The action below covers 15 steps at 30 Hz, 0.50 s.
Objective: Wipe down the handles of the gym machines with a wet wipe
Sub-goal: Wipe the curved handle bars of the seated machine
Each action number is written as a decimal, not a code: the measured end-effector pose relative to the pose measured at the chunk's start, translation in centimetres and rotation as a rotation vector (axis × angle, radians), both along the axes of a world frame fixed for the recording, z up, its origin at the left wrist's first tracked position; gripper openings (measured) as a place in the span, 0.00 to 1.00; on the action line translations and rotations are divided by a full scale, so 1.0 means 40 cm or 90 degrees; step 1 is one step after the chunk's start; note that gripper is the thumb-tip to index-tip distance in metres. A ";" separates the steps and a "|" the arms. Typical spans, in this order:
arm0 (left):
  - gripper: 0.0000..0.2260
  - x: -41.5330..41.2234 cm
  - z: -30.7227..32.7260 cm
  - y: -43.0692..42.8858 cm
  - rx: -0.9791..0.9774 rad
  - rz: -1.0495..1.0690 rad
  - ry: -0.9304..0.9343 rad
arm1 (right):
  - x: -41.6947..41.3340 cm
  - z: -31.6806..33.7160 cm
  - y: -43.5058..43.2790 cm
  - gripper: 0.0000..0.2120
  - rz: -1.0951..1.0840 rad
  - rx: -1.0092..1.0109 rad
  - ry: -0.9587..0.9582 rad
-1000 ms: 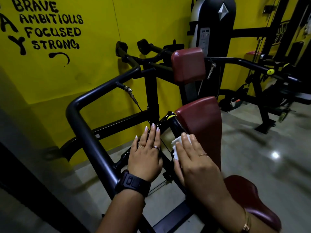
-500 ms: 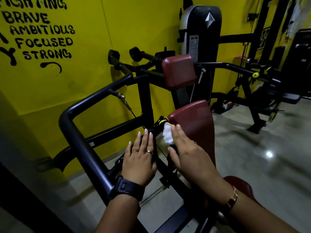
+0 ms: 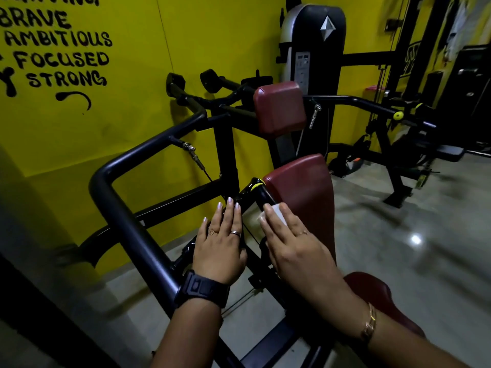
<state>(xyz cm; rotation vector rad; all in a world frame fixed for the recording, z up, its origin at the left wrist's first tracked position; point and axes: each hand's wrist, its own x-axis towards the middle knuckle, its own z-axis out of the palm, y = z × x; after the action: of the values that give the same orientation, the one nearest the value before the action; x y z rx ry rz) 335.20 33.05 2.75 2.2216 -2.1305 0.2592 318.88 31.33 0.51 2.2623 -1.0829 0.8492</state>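
A white wipe (image 3: 276,212) is pressed on the black handle (image 3: 255,192), just left of the maroon pad (image 3: 303,192), under straight fingers (image 3: 292,224) of the right hand (image 3: 295,245). The left hand (image 3: 220,245) is laid flat, open, further left. Merely pinned, the wipe could be dropped.

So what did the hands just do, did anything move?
The right hand slid the wipe up the handle toward the yellow ring, then back down a little, pressing it all along. The left hand stayed flat on the bar beside it. Nothing was let go.
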 end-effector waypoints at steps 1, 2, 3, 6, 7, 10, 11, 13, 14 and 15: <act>0.36 -0.001 0.000 0.000 -0.001 0.000 0.003 | 0.009 0.017 -0.016 0.23 0.004 0.005 0.008; 0.35 -0.002 0.000 -0.001 -0.001 0.000 0.004 | 0.017 0.034 -0.032 0.23 0.004 0.025 0.006; 0.35 -0.002 -0.001 -0.001 -0.001 -0.001 0.003 | 0.026 0.053 -0.044 0.23 0.003 0.059 -0.010; 0.36 0.000 -0.003 -0.003 -0.002 0.001 0.002 | 0.034 0.088 -0.062 0.24 0.034 0.186 -0.117; 0.36 0.000 -0.003 -0.004 -0.003 0.002 0.003 | 0.030 0.092 -0.061 0.24 0.051 0.225 -0.160; 0.37 -0.004 -0.007 -0.004 -0.003 0.006 0.001 | 0.002 0.096 -0.032 0.21 0.054 0.333 -0.275; 0.37 -0.006 -0.007 -0.003 -0.002 0.009 0.000 | -0.008 0.094 -0.018 0.21 0.040 0.344 -0.320; 0.38 -0.010 -0.008 -0.002 -0.001 0.017 -0.002 | -0.028 0.080 0.013 0.19 0.006 0.375 -0.393; 0.39 -0.012 -0.008 -0.002 0.000 0.023 -0.007 | -0.033 0.068 0.030 0.19 -0.007 0.391 -0.415; 0.40 -0.014 -0.009 -0.003 0.000 0.027 -0.013 | -0.037 0.053 0.047 0.19 -0.020 0.399 -0.431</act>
<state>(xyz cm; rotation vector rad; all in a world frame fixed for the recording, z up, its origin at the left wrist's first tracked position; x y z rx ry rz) 334.66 32.91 2.40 2.2767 -2.0949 0.2846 317.40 33.20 2.62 2.4781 -1.8929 1.4883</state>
